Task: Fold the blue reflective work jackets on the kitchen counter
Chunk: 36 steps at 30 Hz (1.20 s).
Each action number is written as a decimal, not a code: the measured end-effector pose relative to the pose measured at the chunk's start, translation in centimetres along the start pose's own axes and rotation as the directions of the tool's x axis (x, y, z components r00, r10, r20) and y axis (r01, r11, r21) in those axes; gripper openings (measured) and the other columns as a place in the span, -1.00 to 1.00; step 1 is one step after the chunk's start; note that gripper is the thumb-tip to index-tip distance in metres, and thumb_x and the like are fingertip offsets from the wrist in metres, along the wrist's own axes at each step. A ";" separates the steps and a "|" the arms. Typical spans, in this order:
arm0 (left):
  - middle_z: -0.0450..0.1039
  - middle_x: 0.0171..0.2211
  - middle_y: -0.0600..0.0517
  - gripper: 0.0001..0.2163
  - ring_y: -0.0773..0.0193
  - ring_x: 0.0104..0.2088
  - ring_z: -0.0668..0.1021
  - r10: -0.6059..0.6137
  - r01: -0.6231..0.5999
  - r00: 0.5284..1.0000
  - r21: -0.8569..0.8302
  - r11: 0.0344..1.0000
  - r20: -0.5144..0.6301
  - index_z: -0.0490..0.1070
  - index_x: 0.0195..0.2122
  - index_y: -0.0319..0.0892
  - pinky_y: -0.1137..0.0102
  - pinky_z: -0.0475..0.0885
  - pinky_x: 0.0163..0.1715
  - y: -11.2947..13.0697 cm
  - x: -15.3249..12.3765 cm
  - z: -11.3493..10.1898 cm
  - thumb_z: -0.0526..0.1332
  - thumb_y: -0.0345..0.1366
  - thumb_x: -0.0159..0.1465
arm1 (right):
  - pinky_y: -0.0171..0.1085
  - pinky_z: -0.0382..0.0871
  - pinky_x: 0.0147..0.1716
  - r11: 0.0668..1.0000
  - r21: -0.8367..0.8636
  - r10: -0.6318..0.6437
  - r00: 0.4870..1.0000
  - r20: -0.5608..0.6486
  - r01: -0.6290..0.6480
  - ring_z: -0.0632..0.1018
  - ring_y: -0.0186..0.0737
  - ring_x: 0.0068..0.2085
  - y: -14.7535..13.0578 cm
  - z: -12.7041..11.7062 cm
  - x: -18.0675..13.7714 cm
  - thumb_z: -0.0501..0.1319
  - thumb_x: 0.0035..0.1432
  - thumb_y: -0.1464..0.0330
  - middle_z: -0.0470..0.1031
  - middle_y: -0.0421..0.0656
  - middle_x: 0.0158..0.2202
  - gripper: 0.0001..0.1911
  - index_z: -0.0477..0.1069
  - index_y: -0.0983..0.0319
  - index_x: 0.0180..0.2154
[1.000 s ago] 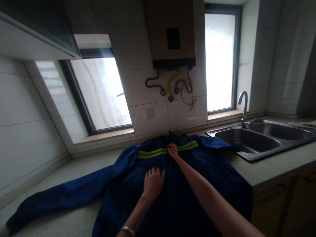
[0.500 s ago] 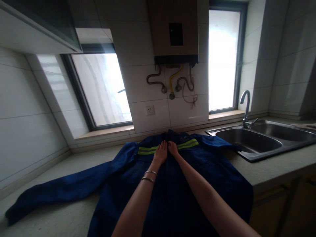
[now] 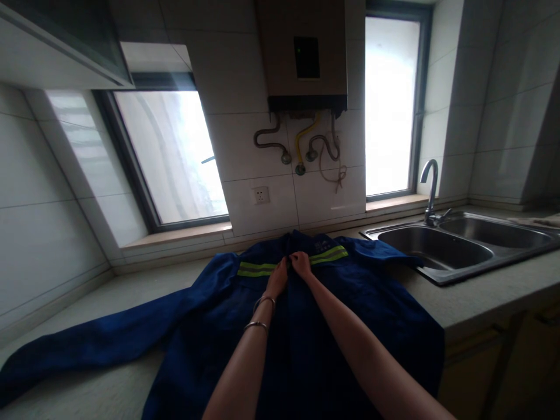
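A dark blue work jacket with yellow-green reflective strips across the chest lies spread over the counter. One sleeve reaches out to the left; the other lies beside the sink. At the front opening, just below the collar, my left hand has its fingers closed on the jacket's edge. Right against it, my right hand pinches the other side of the opening with bent fingers. Whatever small fastening lies between the fingertips is hidden. Two thin bangles circle my left wrist.
To the right is a double steel sink with a curved tap. A water heater with pipes hangs on the tiled wall above a socket. The pale counter runs below two windows, with a cabinet overhead at left.
My left hand has gone from lying flat with fingers stretched to gripping the jacket's opening. My right hand stays there, fingers bent. The view has shifted slightly.
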State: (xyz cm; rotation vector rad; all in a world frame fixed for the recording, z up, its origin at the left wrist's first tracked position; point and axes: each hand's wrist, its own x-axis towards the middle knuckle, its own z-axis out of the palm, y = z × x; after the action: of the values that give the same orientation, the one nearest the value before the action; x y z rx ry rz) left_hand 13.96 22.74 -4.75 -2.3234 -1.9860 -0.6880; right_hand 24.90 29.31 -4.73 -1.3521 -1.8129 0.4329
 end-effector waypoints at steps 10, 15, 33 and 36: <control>0.25 0.15 -0.21 -0.48 0.10 0.13 0.34 -0.073 0.074 0.997 -0.158 0.985 0.017 0.07 0.21 -0.25 0.31 0.21 0.07 0.2 0.1 -0.3 0.06 -0.38 0.20 | -0.39 0.31 -0.33 0.983 0.149 0.112 0.994 -0.009 -0.110 0.56 -0.22 -0.29 1.1 0.1 1.0 0.16 0.12 0.33 0.59 -0.09 -0.33 -0.76 0.58 0.26 -0.31; 0.33 0.09 -0.16 -0.53 0.13 0.07 0.40 -0.104 0.090 0.993 -0.234 0.968 -0.051 0.18 0.16 -0.20 0.32 0.25 0.04 -0.1 0.4 0.1 0.06 -0.43 0.19 | -0.38 0.27 -0.42 0.986 0.150 0.080 0.997 -0.022 -0.076 0.53 -0.24 -0.39 1.4 0.3 1.1 0.13 0.14 0.33 0.57 -0.09 -0.43 -0.73 0.57 0.30 -0.39; 0.55 -0.38 -0.06 -0.78 0.22 -0.37 0.52 -0.281 0.110 0.914 -0.486 0.867 -0.294 0.50 -0.34 -0.29 0.41 0.35 -0.35 -1.8 2.0 0.6 0.16 -0.25 0.14 | -0.35 0.24 -0.12 0.909 0.112 -0.391 0.914 -0.109 0.402 0.43 -0.28 -0.18 0.2 0.7 -0.4 0.04 0.23 0.44 0.46 -0.15 -0.29 -0.77 0.47 0.21 -0.32; 0.53 -0.46 -0.03 -0.81 0.23 -0.43 0.50 -0.279 0.105 0.909 -0.479 0.872 -0.310 0.50 -0.41 -0.28 0.41 0.32 -0.40 -1.7 1.9 0.5 0.16 -0.27 0.12 | -0.36 0.25 -0.15 0.904 0.115 -0.399 0.910 -0.116 0.411 0.44 -0.29 -0.21 0.2 0.8 -0.5 0.05 0.22 0.45 0.46 -0.16 -0.31 -0.77 0.48 0.21 -0.34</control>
State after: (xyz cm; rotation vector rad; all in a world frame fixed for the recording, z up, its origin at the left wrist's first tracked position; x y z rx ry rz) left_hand 12.70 24.95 -5.03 -1.9730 -2.0570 -1.6310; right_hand 24.49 29.09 -5.55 -0.8531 -1.8902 0.2613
